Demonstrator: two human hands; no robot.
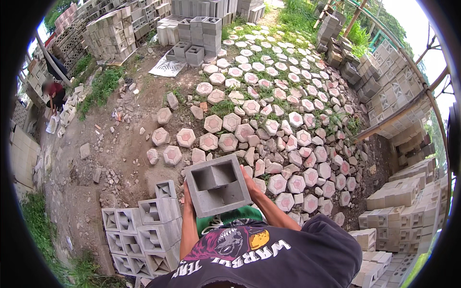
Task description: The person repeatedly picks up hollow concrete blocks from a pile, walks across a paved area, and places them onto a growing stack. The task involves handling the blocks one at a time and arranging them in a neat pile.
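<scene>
A grey concrete ventilation block [214, 198] is held in front of my body, its patterned open face turned up and slightly tilted. My left hand [187, 194] is closed against the block's left side, most of its fingers hidden by it. My right hand [248, 175] grips the opposite side near the far right corner; its fingertips are also out of sight. Just left of my left forearm stands a stack of similar grey blocks [157, 229], several rows high, with a single block [165, 189] at its far end.
Hexagonal pavers [209, 141] with reddish centres and broken rubble cover the ground ahead. More blocks are piled at the far left [113, 36], far middle [204, 38] and right [401, 209]. A bamboo pole [394, 120] crosses the right side. Another person [55, 96] bends down at far left.
</scene>
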